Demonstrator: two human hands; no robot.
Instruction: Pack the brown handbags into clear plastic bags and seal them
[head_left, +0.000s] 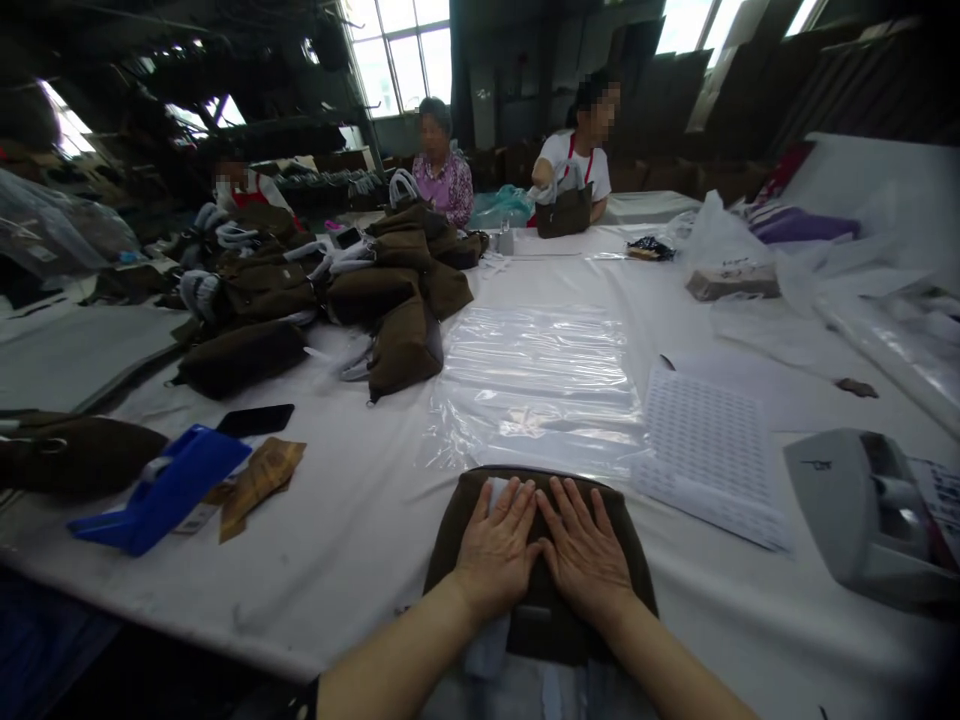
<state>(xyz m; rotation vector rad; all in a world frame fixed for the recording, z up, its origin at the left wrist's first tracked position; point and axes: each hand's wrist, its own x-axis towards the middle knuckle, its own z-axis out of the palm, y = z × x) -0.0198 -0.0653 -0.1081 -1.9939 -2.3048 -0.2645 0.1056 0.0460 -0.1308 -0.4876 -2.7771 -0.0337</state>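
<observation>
Logged from my remote station, left to right across the frame.

Item 1: a dark bag (67,455) at the far left edge, lying on the white table cover (225,590).

Item 2: a blue plastic holder (169,490), lower left, with a tan paper packet (259,485) just beside it and a black phone (255,420) just above.

Item 3: a heap of brown bags (322,300), upper left of centre, with 1 co-worker (247,190) seated beyond it and a second co-worker (442,180) at its far end.

Item 4: a brown fabric bag (544,610), lower centre, at the near table edge. The left hand (495,540) and right hand (585,545) lie flat on it side by side, fingers spread, released, neither clenched nor grasping.

Item 5: a clear plastic sheet (532,390), just above the hands.

Item 6: a third co-worker (577,165), upper centre right, at the far side of the table.

Item 7: a printed sheet (709,455), right of the plastic.

Item 8: a grey machine (862,510), lower right.

Risks: the brown fabric bag could slide off the near edge under uneven pressure; a stray sleeve could drag the loose clear plastic sheet out of place.
</observation>
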